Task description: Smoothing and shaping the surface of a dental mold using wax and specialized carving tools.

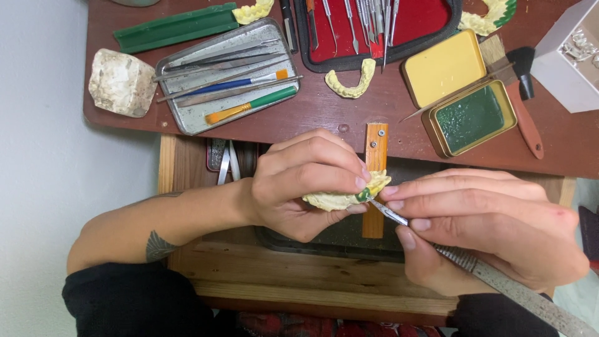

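My left hand [299,184] grips a pale yellow dental cast [340,200] with a patch of green wax at its front end. My right hand [480,224] holds a long metal carving tool [499,284] like a pen; its tip touches the green wax on the cast. Both hands hover over a narrow wooden peg [375,150] that juts out from the brown bench edge above a dark drawer.
On the bench: a metal tray [187,122] with brushes and tools, a red-lined instrument case [430,19], a loose yellow cast [350,84], an open tin of green wax [469,118], a yellow lid [443,65], a white stone block [121,82], a brush with a brown handle [524,118].
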